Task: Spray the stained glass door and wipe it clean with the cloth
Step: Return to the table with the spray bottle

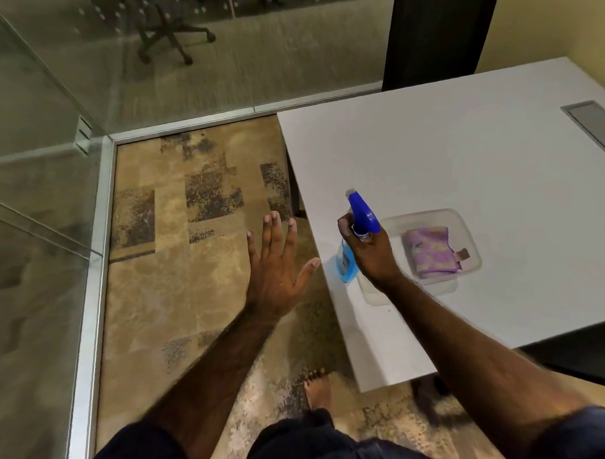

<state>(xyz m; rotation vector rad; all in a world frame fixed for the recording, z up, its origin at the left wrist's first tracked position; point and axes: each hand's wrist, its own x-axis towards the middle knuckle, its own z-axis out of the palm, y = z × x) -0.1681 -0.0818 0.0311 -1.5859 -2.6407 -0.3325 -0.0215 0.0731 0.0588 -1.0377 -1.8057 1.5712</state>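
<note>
My right hand (370,251) grips the neck of a blue spray bottle (354,234) standing near the left edge of the white table (463,155). The bottle's blue trigger head points away from me. A folded purple cloth (430,252) lies in a clear plastic tray (465,223) just right of the bottle. My left hand (278,264) hovers flat over the carpet with fingers spread, holding nothing. The glass door (29,204) stands at the far left in a metal frame.
A second glass wall (219,60) runs across the back, with an office chair (170,31) behind it. Patterned tan carpet (179,268) lies between the glass and the table. My bare foot (317,386) stands by the table corner. A dark post (435,32) rises behind the table.
</note>
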